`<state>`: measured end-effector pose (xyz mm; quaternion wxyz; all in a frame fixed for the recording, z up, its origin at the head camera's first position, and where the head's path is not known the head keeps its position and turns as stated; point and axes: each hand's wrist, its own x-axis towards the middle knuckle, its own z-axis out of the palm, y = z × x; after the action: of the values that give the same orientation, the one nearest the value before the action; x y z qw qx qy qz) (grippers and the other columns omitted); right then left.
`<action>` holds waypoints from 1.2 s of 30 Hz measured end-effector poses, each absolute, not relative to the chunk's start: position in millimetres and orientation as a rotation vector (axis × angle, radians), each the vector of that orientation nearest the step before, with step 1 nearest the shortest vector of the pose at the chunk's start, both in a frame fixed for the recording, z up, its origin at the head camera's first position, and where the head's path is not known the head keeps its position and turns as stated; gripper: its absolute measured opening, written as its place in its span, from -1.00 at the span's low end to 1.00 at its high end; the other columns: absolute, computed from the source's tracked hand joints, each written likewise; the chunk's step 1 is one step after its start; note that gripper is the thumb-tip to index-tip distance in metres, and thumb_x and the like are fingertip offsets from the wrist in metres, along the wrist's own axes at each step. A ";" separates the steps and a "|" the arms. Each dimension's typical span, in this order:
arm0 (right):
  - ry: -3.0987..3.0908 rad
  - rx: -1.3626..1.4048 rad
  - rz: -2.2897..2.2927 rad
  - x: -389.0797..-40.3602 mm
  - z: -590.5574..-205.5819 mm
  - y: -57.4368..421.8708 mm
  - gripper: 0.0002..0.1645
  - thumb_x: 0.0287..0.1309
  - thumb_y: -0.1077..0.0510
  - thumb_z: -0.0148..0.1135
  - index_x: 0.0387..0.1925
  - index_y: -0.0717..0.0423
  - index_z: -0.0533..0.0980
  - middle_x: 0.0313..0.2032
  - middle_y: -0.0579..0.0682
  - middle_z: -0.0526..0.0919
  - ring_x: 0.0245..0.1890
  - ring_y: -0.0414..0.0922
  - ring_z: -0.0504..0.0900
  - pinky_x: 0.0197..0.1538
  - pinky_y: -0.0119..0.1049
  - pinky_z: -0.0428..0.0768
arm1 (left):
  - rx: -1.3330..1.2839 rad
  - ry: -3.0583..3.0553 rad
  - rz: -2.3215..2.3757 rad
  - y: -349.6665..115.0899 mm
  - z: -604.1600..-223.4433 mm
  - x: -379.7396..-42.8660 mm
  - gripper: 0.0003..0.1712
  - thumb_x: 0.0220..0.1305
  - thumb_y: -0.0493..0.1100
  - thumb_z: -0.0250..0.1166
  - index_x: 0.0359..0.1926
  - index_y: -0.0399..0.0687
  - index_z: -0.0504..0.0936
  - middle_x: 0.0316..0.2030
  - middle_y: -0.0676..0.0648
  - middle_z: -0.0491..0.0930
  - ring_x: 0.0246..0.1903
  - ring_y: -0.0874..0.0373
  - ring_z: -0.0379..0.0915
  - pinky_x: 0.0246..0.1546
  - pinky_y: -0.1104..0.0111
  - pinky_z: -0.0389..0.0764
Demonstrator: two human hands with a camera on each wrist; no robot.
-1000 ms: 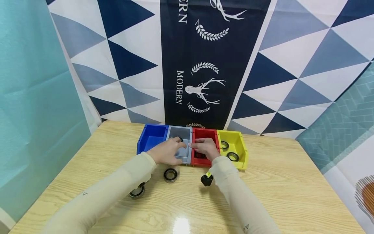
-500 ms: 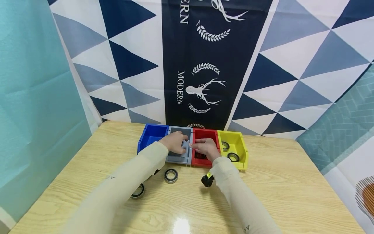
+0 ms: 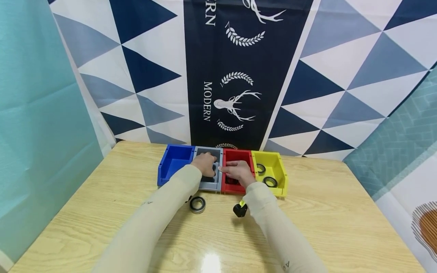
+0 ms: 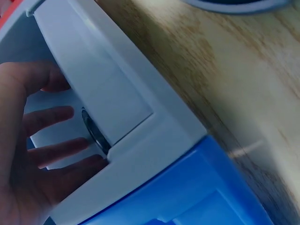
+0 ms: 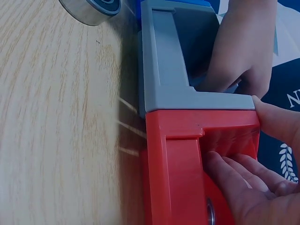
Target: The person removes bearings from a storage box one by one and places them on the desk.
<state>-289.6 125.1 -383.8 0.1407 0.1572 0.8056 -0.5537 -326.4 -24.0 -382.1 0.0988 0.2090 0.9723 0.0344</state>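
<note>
My left hand (image 3: 205,165) reaches down into the grey bin (image 4: 93,70), fingers spread apart. In the left wrist view, its fingertips come close to a ball bearing (image 4: 95,131) standing against the bin's front wall, with nothing between fingers and thumb. My right hand (image 3: 240,171) is over the red bin (image 5: 183,178): the thumb tip touches the rim shared with the grey bin, while the fairly straight fingers extend inside the red bin. Part of another bearing (image 5: 210,212) shows below those fingers.
A blue bin (image 3: 175,161) adjoins the grey one on the left. On the right, a yellow bin (image 3: 278,167) contains two bearings (image 3: 270,182). Another bearing (image 3: 197,204) lies on the wooden table (image 3: 324,212) in front. A patterned cloth (image 3: 153,76) hangs behind.
My left hand has moved from the grey bin's front left side further into it. The left sleeve now covers the bearing at the table's left. My right hand has stayed put.
</note>
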 end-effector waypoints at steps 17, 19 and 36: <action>2.302 0.443 -1.619 -290.8 -381.8 123.7 -0.30 0.02 0.03 0.43 0.22 0.08 0.46 0.13 0.08 0.61 0.03 -0.06 0.66 0.21 -0.19 0.53 | 0.643 2.903 0.028 -24.5 -386.8 -333.4 -0.48 0.12 -0.05 0.34 0.14 -0.04 0.58 0.06 -0.17 0.53 -0.09 -0.03 0.53 0.07 0.14 0.59; 2.295 0.448 -1.620 -290.7 -382.0 123.5 -0.30 0.02 0.03 0.43 0.22 0.07 0.46 0.13 0.08 0.61 0.01 -0.06 0.66 0.21 -0.20 0.53 | 0.634 2.893 0.016 -24.6 -387.2 -333.0 -0.46 0.12 -0.05 0.33 0.16 -0.01 0.57 0.08 -0.17 0.51 -0.06 -0.05 0.51 0.09 0.13 0.58; 2.290 0.473 -1.626 -289.7 -382.2 127.0 -0.31 0.00 0.01 0.44 0.20 0.06 0.48 0.14 0.07 0.60 -0.04 -0.08 0.65 0.21 -0.21 0.54 | 0.608 2.795 0.067 -21.0 -385.8 -333.6 -0.19 0.05 -0.07 0.40 0.36 0.06 0.35 0.27 -0.20 0.39 0.16 -0.10 0.42 0.23 0.07 0.46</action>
<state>-289.7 127.0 -382.2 0.1465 0.1643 0.7954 -0.5647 -333.6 -21.0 -385.8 0.1396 0.2103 0.9674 0.0230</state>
